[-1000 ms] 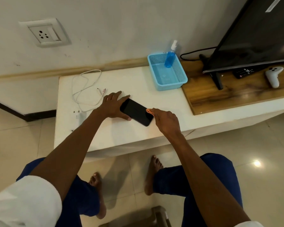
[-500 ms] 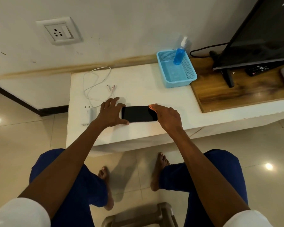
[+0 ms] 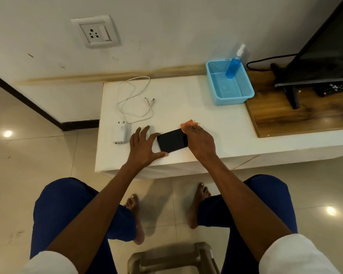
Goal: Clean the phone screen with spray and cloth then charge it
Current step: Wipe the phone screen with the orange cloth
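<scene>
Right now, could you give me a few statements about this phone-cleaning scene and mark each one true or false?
1. The right hand presses an orange cloth at the phone. True.
2. The spray bottle lies flat on the table. False: it stands in the blue basket.
3. The charger cable is plugged into the phone. False: its ends lie loose on the table.
4. The left hand steadies the phone's left end. True.
5. The charger plug sits in the wall socket. False: it lies on the table.
</scene>
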`<state>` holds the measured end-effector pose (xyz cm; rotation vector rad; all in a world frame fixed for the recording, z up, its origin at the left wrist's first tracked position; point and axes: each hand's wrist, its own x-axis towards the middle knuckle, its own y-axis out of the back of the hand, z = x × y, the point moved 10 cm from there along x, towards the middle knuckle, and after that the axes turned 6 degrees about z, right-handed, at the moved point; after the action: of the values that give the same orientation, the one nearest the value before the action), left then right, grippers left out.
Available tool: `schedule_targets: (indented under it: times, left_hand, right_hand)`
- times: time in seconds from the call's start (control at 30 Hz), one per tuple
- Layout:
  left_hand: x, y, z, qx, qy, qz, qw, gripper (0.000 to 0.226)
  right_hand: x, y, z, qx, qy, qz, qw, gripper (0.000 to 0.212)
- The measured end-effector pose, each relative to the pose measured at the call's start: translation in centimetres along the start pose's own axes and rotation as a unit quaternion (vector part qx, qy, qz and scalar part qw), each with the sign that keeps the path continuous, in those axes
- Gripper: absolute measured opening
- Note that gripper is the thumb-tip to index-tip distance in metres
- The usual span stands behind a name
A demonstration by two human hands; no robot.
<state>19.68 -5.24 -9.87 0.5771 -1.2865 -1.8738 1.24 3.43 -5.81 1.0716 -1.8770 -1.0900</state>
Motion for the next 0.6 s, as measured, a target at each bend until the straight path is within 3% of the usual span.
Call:
schedule_targets:
  times: [0.17, 0.3, 0.43, 0.6]
  left_hand:
    - [-0.2, -0.1, -0.1, -0.008, 0.020, 0.000, 1.000, 0.087]
    - [-0.4, 0.1, -0.1, -0.021, 0.022, 0.015, 0.999, 0.086]
    - [-0.2, -0.3, -0.6, 0.000, 0.020, 0.015, 1.000, 0.087]
    - [-0.4, -0.5, -0.9, 0.004, 0.023, 0.017, 1.000, 0.086]
  right_hand:
    - [-0.7, -1.3, -4.9, -0.020, 0.131, 0.011, 0.991, 0.036]
    - [-1.3, -2.1, -6.8, -0.012, 0.173, 0.001, 0.985, 0.041]
    - [-0.7, -0.9, -4.7, -0.024, 0.162, 0.028, 0.986, 0.038]
    - [0.5, 0.4, 0.6, -0.041, 0.050, 0.012, 0.998, 0.038]
